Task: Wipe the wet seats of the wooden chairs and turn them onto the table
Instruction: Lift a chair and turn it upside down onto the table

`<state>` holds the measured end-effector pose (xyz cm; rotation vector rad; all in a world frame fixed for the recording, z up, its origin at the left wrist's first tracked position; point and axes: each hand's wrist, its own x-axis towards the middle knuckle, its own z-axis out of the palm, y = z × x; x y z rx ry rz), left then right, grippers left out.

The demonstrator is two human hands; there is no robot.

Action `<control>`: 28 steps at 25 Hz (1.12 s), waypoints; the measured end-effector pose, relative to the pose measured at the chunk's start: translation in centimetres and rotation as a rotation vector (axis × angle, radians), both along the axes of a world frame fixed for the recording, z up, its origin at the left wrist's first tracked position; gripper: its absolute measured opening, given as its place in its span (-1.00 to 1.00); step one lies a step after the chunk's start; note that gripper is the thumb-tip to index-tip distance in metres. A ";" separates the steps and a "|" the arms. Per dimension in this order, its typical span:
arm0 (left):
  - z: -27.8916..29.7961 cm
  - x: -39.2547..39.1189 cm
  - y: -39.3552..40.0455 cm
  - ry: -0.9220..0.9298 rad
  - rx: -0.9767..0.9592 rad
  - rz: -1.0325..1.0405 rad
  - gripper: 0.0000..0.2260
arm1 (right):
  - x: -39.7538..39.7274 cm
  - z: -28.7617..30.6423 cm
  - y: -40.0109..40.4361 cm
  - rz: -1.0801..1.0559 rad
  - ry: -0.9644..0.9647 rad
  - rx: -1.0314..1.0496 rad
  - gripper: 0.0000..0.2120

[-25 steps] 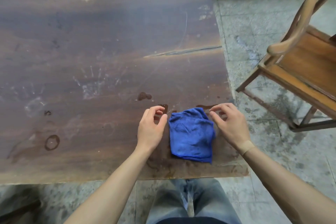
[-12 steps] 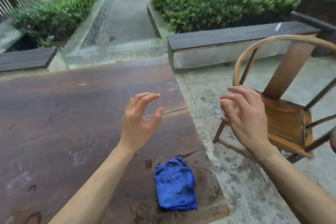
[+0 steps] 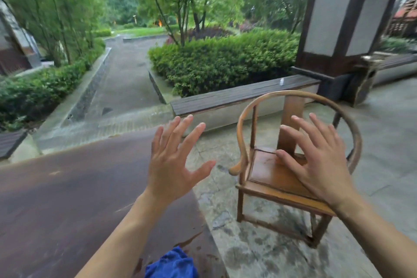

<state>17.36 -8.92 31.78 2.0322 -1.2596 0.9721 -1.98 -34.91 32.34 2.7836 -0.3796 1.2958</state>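
Both hands are raised in the middle of the frame with fingers straight and fanned apart, holding nothing. The left hand (image 3: 173, 165) hovers over the far right corner of the long dark brown wooden table (image 3: 67, 205), palm facing away. The right hand (image 3: 320, 162) is held in front of the round-backed wooden armchair (image 3: 270, 174), which stands upright on the wet grey stone floor (image 3: 248, 253) at centre right, just beside the table's edge; whether the fingertips touch the seat cannot be told. A crumpled blue cloth (image 3: 172, 264) lies on the table's near right corner, at the bottom of the frame, beside the left forearm, with dark wet spots around it. Behind the chair, a low dark-slatted bench (image 3: 237, 95) runs along a green hedge (image 3: 221, 61). A white and dark pillar (image 3: 345, 13) rises at the upper right.
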 end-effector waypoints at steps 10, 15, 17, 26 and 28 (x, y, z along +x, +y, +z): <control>-0.2 -11.9 -21.2 -0.013 -0.034 -0.435 -0.54 | -17.7 -1.0 -11.3 -0.318 -0.022 0.027 -0.59; -2.1 -18.3 -30.7 0.042 0.035 -0.622 -0.54 | -26.9 -3.1 -15.2 -0.555 -0.019 0.113 -0.57; -3.2 -20.0 -34.0 0.036 0.054 -0.679 -0.54 | -29.3 -4.1 -16.4 -0.628 -0.026 0.150 -0.55; -8.3 -22.6 -47.6 0.048 0.144 -0.793 -0.54 | -31.9 -7.6 -25.3 -0.808 0.037 0.192 -0.57; -8.7 -22.1 -50.8 0.040 0.140 -0.801 -0.56 | -31.2 -8.0 -28.3 -0.813 0.055 0.198 -0.56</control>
